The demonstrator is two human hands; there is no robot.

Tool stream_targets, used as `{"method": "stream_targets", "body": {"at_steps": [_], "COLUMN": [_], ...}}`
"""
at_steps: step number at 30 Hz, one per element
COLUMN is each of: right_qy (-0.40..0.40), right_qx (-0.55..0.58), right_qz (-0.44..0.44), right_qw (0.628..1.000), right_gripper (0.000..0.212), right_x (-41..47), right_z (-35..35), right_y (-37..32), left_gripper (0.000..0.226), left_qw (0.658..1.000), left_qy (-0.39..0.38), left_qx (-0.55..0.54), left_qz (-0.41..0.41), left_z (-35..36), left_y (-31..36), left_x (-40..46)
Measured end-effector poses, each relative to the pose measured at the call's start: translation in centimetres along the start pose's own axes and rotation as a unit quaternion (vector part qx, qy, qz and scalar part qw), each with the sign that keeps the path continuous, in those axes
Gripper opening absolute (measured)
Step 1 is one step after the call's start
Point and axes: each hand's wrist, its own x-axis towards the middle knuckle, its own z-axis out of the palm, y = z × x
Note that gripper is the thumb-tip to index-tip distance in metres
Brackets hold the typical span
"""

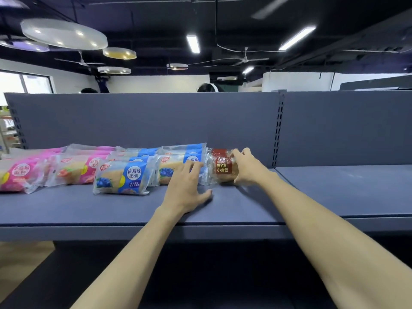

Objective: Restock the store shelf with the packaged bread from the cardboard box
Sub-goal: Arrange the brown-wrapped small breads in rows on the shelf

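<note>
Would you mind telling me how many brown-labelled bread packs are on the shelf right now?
1: the brown pack at the row's right end, beside the blue packs, held by the right hand. Another could hide behind it.

The pink plastic bread pack at the far left is cut off by the picture's edge. The left hand covers the near right corner of a blue plastic bread pack. The right hand hides the right end of the brown plastic bread pack. More blue and pink packs lie behind the front ones, mostly hidden. The small print on the wrappers is too tiny to read.
</note>
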Motion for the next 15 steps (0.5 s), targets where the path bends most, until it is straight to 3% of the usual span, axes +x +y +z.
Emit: {"method": "stream_targets", "body": {"at_steps": [15], "right_qy": [-0.053], "right_qx": [-0.042], "right_qz": [0.0], "right_qw": [0.998], "right_gripper": [0.085], "right_x": [-0.9], "right_z": [-2.0], "right_y": [0.0], "left_gripper": [0.066], "left_qw": [1.0], "left_qy": [-0.001], "left_qx": [0.008], "left_qz": [0.007], "left_z": [-0.2], "left_y": [0.1], "left_x": [0.0]}}
